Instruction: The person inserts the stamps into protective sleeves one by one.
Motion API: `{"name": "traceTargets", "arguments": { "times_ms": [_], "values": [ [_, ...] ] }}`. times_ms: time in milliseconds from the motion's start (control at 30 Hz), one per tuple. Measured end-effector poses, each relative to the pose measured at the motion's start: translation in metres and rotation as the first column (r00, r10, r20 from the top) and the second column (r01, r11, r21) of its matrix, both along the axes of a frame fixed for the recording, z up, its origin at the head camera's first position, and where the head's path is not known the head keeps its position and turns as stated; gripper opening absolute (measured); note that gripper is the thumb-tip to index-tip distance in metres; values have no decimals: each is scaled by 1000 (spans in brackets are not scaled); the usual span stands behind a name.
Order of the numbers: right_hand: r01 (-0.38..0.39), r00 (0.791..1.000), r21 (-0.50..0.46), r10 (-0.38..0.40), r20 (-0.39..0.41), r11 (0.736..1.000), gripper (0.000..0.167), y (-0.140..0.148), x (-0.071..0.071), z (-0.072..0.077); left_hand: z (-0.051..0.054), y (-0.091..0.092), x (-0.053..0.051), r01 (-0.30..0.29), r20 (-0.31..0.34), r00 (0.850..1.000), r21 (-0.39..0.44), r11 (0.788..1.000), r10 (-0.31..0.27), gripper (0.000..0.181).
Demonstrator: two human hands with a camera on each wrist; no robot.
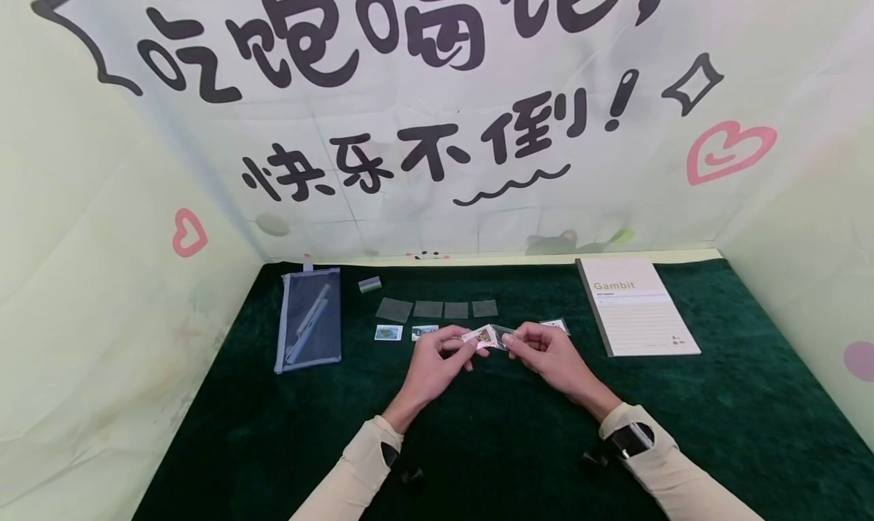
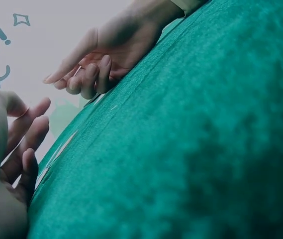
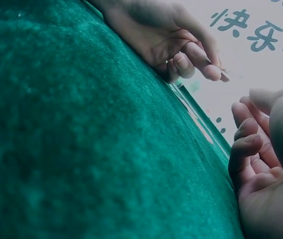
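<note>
Between finger and thumb, my left hand (image 1: 437, 359) pinches a small stamp-like picture card (image 1: 483, 337) with a white border. My right hand (image 1: 556, 356) pinches a small clear sleeve (image 1: 501, 339) that meets the card's right end; how far the card is inside it I cannot tell. Two similar cards lie beyond the left hand, a blue-green one (image 1: 388, 333) and a partly covered one (image 1: 424, 331). Another card (image 1: 555, 325) shows behind the right hand. Both wrist views show the right hand (image 2: 116, 50) and left hand (image 3: 161, 40) with fingertips close together; the card is barely visible there.
Several clear sleeves (image 1: 429, 309) lie in a row behind the cards. A small striped block (image 1: 369, 284) like an eraser sits at the back left. A zip pouch (image 1: 310, 324) with pens lies left, a "Gambit" notebook (image 1: 645, 309) right. Dark green cloth (image 1: 505, 445) covers the table.
</note>
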State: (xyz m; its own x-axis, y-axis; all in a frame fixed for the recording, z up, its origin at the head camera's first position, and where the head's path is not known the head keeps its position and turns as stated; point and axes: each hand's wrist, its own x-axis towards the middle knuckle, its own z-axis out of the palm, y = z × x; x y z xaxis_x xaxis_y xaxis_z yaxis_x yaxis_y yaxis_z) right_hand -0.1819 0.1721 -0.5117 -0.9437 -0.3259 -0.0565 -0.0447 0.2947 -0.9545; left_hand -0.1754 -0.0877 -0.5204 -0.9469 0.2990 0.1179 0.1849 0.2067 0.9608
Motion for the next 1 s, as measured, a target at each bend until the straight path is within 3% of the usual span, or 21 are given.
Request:
{"name": "traceTargets", "arguments": {
  "times_ms": [167, 667, 1000],
  "values": [
    [-11, 1000, -10, 11, -13, 1000, 27, 1, 1, -1, -1, -1, -1, 21, 17, 1000, 5, 1000, -21, 28],
    [-19, 1000, -7, 19, -24, 1000, 24, 2, 2, -1, -3, 0, -1, 50, 5, 999, 46, 998, -50, 28],
    [-6, 1000, 6, 6, -24, 1000, 24, 2, 0, -1, -2, 0, 0, 59, -16, 998, -34, 998, -60, 30]
  ]
}}
